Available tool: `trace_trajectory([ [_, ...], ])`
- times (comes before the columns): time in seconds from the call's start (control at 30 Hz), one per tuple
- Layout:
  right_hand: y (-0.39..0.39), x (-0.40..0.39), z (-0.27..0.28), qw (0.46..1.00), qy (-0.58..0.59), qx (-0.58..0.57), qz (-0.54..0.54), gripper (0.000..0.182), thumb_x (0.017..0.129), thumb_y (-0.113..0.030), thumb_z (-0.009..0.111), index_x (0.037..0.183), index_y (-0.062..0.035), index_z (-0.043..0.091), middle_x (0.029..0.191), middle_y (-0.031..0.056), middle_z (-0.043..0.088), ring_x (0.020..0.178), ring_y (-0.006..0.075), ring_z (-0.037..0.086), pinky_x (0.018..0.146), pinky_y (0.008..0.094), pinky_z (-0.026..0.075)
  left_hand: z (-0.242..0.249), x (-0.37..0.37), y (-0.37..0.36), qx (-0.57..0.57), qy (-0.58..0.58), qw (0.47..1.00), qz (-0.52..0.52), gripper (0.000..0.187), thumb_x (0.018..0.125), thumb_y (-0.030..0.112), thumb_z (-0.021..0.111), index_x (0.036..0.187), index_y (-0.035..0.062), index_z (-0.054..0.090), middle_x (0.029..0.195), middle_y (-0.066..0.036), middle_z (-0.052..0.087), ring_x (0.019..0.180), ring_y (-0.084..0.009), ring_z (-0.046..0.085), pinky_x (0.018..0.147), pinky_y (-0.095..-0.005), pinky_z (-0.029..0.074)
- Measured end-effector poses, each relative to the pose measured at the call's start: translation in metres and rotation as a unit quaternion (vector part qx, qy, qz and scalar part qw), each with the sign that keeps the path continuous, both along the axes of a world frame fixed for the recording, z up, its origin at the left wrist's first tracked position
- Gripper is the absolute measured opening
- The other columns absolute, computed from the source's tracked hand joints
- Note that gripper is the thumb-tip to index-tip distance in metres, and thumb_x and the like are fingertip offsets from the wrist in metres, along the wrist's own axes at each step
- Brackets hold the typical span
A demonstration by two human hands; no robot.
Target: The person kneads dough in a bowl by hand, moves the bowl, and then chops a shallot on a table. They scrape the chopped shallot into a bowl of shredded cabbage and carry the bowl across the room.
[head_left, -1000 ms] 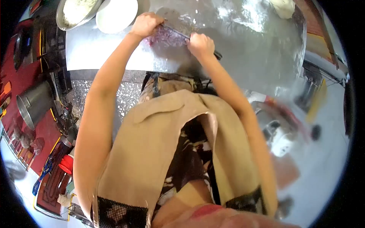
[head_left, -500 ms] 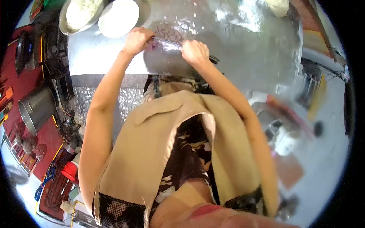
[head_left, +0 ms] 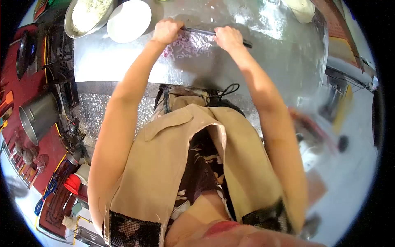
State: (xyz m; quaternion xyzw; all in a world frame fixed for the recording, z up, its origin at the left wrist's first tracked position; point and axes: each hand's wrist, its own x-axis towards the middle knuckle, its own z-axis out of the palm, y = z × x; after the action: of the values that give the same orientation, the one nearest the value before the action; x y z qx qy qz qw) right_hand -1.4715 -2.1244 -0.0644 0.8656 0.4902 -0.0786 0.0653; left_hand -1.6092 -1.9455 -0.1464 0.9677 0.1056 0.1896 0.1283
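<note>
We grip the long blade [head_left: 214, 33] at each end, left hand [head_left: 166, 31] and right hand [head_left: 228, 38] both closed tight, so it stays level. Just under the blade lies the purple mash [head_left: 187, 43] on the shiny table [head_left: 271, 61].

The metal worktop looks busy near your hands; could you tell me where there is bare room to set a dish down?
The metal worktop is bare left of the left hand, below the white plate, and right of the right hand. The far left corner is crowded by the plate and a metal bowl.
</note>
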Motion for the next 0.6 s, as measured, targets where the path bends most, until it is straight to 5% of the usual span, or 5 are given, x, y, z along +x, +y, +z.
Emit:
trace_trajectory([
  [0.07, -0.003, 0.002, -0.013, 1.0, -0.028, 0.005, -0.008, 0.016, 0.079, -0.023, 0.058, 0.085, -0.0098, 0.065, 0.081, 0.0121, 0.066, 0.079, 0.0333, 0.064, 0.069, 0.0429, 0.051, 0.0, 0.002, -0.002, -0.001, -0.048, 0.999, 0.0, 0.018, 0.066, 0.003, 0.056, 0.083, 0.0096, 0.061, 0.075, -0.011, 0.062, 0.076, -0.0305, 0.06, 0.068, -0.0395, 0.049],
  [0.17, 0.005, 0.018, 0.001, 0.999, -0.028, 0.004, 0.046, 0.016, 0.078, -0.021, 0.057, 0.086, -0.0113, 0.067, 0.085, 0.0138, 0.066, 0.081, 0.0329, 0.064, 0.071, 0.0429, 0.051, 0.015, 0.009, 0.001, 0.023, 0.031, 0.999, 0.033, 0.019, 0.068, 0.005, 0.056, 0.084, 0.0106, 0.063, 0.075, -0.013, 0.062, 0.073, -0.0312, 0.06, 0.067, -0.0407, 0.048],
  [0.27, -0.005, -0.013, 0.027, 1.0, 0.019, -0.01, 0.023, 0.016, 0.076, -0.015, 0.054, 0.083, -0.0104, 0.067, 0.085, 0.0154, 0.065, 0.081, 0.0325, 0.064, 0.071, 0.0435, 0.051, 0.031, -0.028, -0.021, -0.041, -0.082, 0.996, 0.014, 0.016, 0.069, 0.006, 0.057, 0.083, 0.0104, 0.065, 0.072, -0.012, 0.062, 0.072, -0.0305, 0.06, 0.067, -0.0392, 0.047],
  [0.6, -0.008, -0.032, 0.02, 0.998, 0.032, -0.021, 0.049, 0.018, 0.076, -0.012, 0.05, 0.079, -0.0078, 0.067, 0.081, 0.016, 0.066, 0.078, 0.033, 0.065, 0.067, 0.0432, 0.052, 0.036, -0.056, -0.038, -0.092, -0.014, 0.993, 0.076, 0.015, 0.07, 0.004, 0.054, 0.078, 0.011, 0.064, 0.076, -0.01, 0.065, 0.074, -0.0278, 0.061, 0.07, -0.0389, 0.047],
])
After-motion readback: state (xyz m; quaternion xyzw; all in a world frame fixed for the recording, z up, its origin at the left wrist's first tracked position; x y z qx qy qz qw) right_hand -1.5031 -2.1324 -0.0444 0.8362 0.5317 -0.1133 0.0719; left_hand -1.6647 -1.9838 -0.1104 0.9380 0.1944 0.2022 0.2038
